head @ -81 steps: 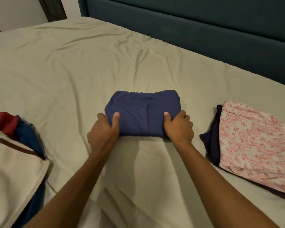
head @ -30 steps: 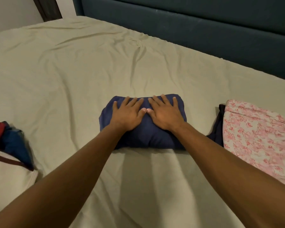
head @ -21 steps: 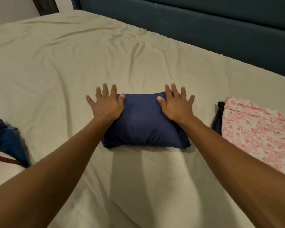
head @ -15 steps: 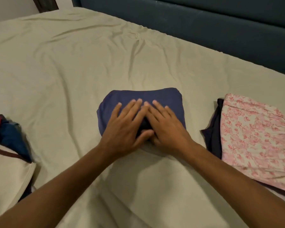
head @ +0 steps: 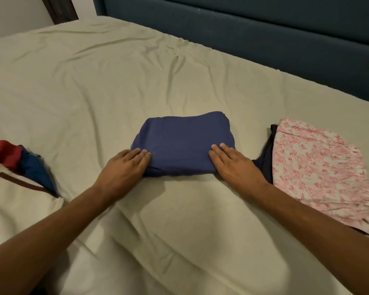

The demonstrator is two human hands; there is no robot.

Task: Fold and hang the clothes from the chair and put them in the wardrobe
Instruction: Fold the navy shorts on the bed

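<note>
A folded navy garment (head: 183,143) lies on the bed sheet (head: 94,92) in front of me. My left hand (head: 124,169) is at its near left corner and my right hand (head: 232,165) at its near right corner. On each hand the fingers lie on top of the cloth and the thumb is out of sight under the near edge, pinching the fold. A folded pink floral garment (head: 320,167) rests on a dark one (head: 266,158) to the right.
A pile at the left edge holds a cream garment with a brown stripe (head: 15,201), a blue one (head: 36,171) and a red one (head: 2,154). A dark teal headboard (head: 264,39) runs along the far side of the bed.
My hands were pressed together on the middle of the navy garment half a second ago. They have slid apart to its near corners and their thumbs are tucked under.
</note>
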